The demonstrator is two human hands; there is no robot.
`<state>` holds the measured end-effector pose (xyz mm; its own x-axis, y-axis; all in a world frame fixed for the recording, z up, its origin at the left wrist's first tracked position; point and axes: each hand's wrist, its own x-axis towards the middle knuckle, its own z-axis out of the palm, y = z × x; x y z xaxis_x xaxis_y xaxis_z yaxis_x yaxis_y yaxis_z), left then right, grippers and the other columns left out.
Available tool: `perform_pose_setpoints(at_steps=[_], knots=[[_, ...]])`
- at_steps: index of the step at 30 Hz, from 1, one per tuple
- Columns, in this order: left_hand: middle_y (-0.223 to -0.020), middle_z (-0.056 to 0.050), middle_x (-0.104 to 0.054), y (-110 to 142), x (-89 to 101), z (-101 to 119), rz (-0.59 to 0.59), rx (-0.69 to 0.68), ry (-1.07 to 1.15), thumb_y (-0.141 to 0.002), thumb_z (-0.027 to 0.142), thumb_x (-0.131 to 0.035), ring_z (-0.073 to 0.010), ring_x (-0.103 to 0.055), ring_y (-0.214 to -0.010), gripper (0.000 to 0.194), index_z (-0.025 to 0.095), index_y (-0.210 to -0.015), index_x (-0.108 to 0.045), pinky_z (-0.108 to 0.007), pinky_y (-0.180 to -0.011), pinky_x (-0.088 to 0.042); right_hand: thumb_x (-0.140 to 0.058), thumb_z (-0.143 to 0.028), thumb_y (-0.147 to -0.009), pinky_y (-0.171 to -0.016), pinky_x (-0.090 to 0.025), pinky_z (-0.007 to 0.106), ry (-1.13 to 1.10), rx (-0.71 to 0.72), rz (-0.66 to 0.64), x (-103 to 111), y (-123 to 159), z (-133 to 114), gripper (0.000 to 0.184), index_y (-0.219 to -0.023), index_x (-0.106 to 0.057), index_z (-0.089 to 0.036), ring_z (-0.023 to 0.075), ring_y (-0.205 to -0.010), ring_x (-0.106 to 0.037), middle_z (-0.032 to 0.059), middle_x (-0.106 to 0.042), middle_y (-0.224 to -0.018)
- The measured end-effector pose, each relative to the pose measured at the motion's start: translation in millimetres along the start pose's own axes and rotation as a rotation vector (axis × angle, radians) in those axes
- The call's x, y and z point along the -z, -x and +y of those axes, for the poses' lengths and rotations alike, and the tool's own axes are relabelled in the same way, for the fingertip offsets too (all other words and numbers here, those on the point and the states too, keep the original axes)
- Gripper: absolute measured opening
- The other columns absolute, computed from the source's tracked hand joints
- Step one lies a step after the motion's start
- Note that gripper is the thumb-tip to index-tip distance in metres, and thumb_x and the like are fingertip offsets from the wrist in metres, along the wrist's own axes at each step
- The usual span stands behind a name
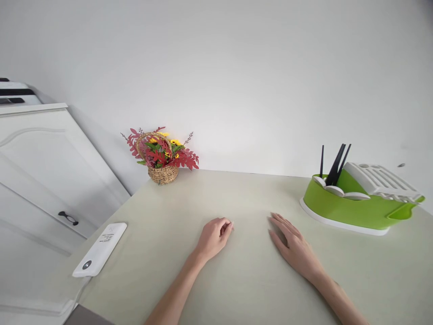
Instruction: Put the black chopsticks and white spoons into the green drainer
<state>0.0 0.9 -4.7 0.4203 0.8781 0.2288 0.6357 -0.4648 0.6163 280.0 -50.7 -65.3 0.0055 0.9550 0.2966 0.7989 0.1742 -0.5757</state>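
Note:
My left hand (215, 234) rests on the pale green tabletop (243, 280), its fingers curled in a loose fist, and nothing shows in it. To its right, my right hand (292, 246) lies palm down with the fingers stretched out and the thumb apart, touching only the table. A gap of bare tabletop separates the two hands. Nearest to my right hand is a green and white knife and utensil holder (345, 210) with several black handles (336, 167) standing up in it. Beyond my left hand, a wicker basket (163, 174) holds red leaves and yellow flowers (158, 149).
A white power strip (101, 250) or similar flat device, with a cable (80, 291), lies at the left edge of the table. Left of the table stands a white cabinet (43, 171) with a dark handle (68, 218). A white wall (243, 90) borders the back edge.

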Motion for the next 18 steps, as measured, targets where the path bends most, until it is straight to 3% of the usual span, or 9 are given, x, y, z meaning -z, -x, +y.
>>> perform_pose_setpoints(at_steps=[15,18], knots=[[-0.082,-0.002,-0.073,1.7,-0.1,-0.2,0.009,0.001,0.008,-0.104,0.041,-0.043,-0.0154,-0.062,-0.07,0.035,0.022,-0.086,-0.067,-0.026,-0.065,-0.045,-0.041,-0.051,-0.103,-0.125,-0.032,0.052,-0.032,-0.007,-0.005,1.5,0.7,-2.4,0.054,-0.149,-0.05,-0.025,0.0257,-0.152,-0.035,0.0045,-0.044,-0.161],[-0.082,-0.002,-0.072,1.4,-0.1,0.1,0.007,-0.002,0.008,-0.104,0.042,-0.043,-0.0154,-0.061,-0.069,0.036,0.022,-0.086,-0.067,-0.027,-0.065,-0.046,-0.042,-0.05,-0.102,-0.122,-0.037,0.05,-0.067,-0.032,0.02,8.4,-0.4,-4.2,0.053,-0.148,-0.051,-0.025,0.0263,-0.148,-0.042,0.0052,-0.05,-0.157]])
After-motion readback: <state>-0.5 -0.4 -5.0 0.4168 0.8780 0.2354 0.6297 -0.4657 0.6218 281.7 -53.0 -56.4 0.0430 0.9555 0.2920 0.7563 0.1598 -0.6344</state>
